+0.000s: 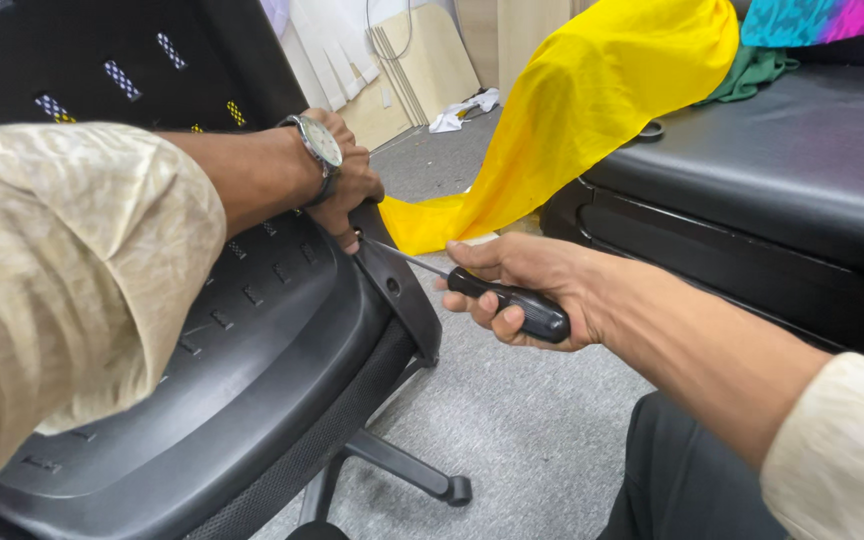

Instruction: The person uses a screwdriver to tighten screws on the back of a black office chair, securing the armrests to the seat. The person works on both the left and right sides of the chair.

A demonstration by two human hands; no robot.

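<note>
Down on the grey carpet, someone's working on a black office chair [282, 340] that's tipped over sideways. The right hand [527, 290] is gripping a black-handled screwdriver [512, 303], fingers wrapped tight around the handle, with the thin shaft running up to the edge of the chair's plastic back shell. The left hand [344, 180], wearing a wristwatch [320, 142], is clamping the shell's rim, fingers curled shut over it right next to the tip. If you ask me, the trick here is keeping the shaft dead in line with the fastener and pushing firmly so it isn't slipping toward those left fingers. A yellow cloth [582, 110] is draping off the black couch [802, 170] behind.
</note>
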